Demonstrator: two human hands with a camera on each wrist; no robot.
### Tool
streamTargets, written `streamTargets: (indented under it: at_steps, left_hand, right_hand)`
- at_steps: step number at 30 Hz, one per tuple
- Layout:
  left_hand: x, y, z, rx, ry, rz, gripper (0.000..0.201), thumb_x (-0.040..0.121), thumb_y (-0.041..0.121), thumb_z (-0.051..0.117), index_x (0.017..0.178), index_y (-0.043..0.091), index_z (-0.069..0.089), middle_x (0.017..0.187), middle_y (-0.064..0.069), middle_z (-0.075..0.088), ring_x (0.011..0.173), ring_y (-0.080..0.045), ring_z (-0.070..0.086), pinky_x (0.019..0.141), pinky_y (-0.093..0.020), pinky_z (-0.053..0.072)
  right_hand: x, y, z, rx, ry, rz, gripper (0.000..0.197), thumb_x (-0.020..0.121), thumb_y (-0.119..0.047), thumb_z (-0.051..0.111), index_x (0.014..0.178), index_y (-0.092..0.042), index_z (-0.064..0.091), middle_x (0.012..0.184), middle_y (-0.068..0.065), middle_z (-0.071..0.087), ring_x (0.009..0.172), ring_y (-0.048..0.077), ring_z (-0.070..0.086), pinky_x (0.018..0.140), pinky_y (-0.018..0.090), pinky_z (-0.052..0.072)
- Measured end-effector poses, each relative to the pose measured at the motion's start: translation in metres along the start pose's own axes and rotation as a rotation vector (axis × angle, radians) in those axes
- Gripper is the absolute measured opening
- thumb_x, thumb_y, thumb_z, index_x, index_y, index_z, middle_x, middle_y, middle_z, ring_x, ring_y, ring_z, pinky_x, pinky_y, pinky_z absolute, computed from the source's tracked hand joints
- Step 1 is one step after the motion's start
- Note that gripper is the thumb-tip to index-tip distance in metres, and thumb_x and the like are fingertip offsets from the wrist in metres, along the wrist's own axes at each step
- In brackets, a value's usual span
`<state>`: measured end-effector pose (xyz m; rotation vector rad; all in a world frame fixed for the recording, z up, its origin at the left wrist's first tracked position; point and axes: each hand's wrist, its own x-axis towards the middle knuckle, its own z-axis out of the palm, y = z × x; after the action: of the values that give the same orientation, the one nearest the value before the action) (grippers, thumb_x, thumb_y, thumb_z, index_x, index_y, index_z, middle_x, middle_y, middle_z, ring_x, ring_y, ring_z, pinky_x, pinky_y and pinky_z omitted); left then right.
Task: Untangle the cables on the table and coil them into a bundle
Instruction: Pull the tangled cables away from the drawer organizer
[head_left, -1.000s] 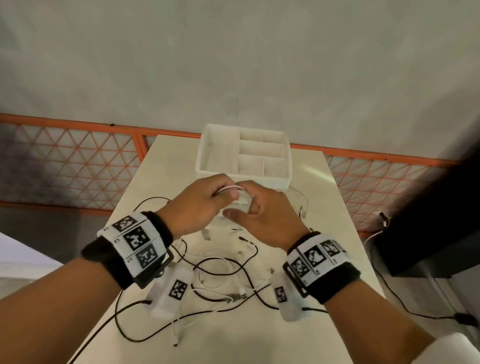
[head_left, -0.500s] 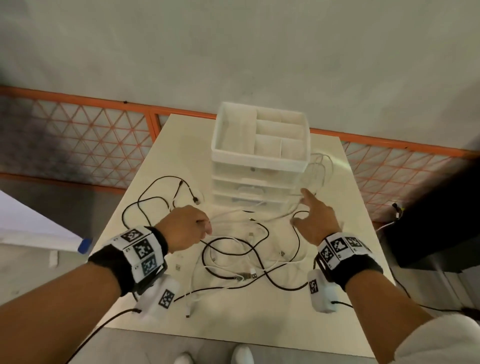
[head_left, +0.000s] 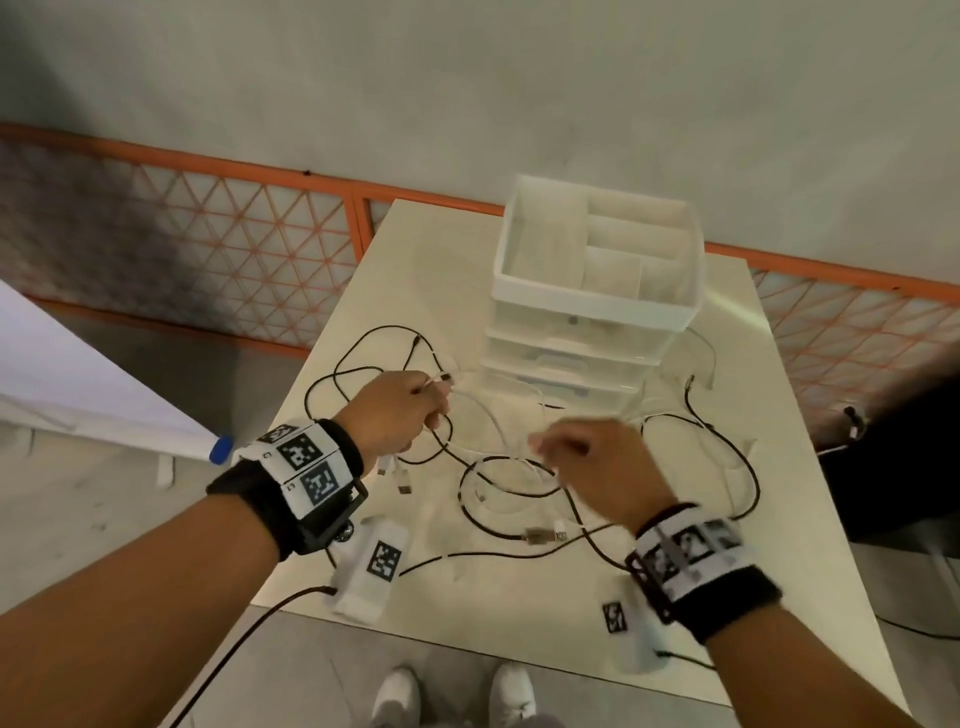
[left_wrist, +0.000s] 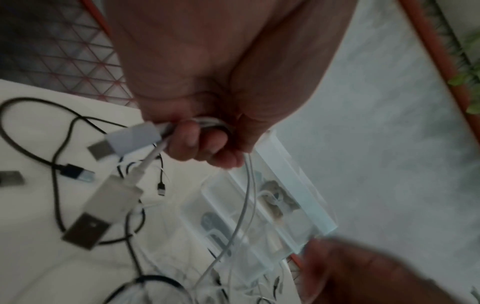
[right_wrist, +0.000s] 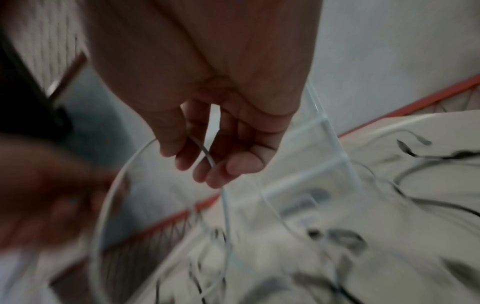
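Black cables (head_left: 530, 462) and white cables (head_left: 488, 415) lie tangled on the cream table (head_left: 810, 571). My left hand (head_left: 415, 410) grips a small coil of white cable (left_wrist: 210, 123); two USB plugs (left_wrist: 130, 139) dangle from the fist. A white strand (left_wrist: 246, 195) runs from it toward my right hand (head_left: 571, 452). In the right wrist view the right hand's fingers (right_wrist: 207, 164) curl loosely round a white cable (right_wrist: 205, 151) that loops away in a wide arc. The right hand is blurred in the head view.
A white drawer organizer (head_left: 597, 291) with an open compartment tray on top stands at the table's far side, just beyond both hands. An orange mesh fence (head_left: 208, 244) runs behind the table. My shoes (head_left: 452, 696) show below the near edge.
Both hands came apart from in front of the organizer and drew back over the cable pile. The left now holds a white coil, and the right has moved inward onto a white strand.
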<state>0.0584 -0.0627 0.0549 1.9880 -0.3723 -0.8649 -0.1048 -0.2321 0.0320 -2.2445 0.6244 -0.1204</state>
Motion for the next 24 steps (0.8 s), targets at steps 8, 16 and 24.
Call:
streamTargets:
  at_steps: [8,16,24]
  left_hand:
    - [0.0,-0.016,-0.025,-0.17,0.004,-0.083,0.024,0.102,0.016,0.046,0.082,0.007,0.055,0.068,-0.008,0.055,0.051,-0.013,0.035,0.042,-0.023,0.027]
    - [-0.014,0.047,-0.036,-0.379,-0.078,0.265,0.017,0.104,0.016,0.042,0.089,0.012,0.049,0.096,-0.007,0.078,0.047,-0.012,0.043,0.04,-0.024,0.03]
    - [0.012,0.01,-0.002,-0.073,-0.075,0.158,0.025,0.103,0.024,0.042,0.081,0.014,0.048,0.066,-0.003,0.052,0.052,-0.016,0.034,0.046,-0.024,0.025]
  right_hand:
    - [0.006,-0.084,-0.065,0.451,0.424,-0.047,0.019,0.097,-0.026,0.062,0.088,-0.017,0.076,0.06,-0.003,0.063,0.047,0.01,0.049,0.047,0.02,0.042]
    - [-0.001,-0.1,-0.027,0.178,0.195,-0.08,0.015,0.094,-0.038,0.063,0.09,-0.033,0.077,0.059,0.002,0.062,0.053,0.013,0.053,0.056,0.032,0.049]
    - [0.015,-0.11,-0.11,0.345,0.839,-0.232,0.012,0.092,-0.031,0.066,0.084,-0.034,0.074,0.068,-0.011,0.068,0.058,0.018,0.049,0.052,0.026,0.041]
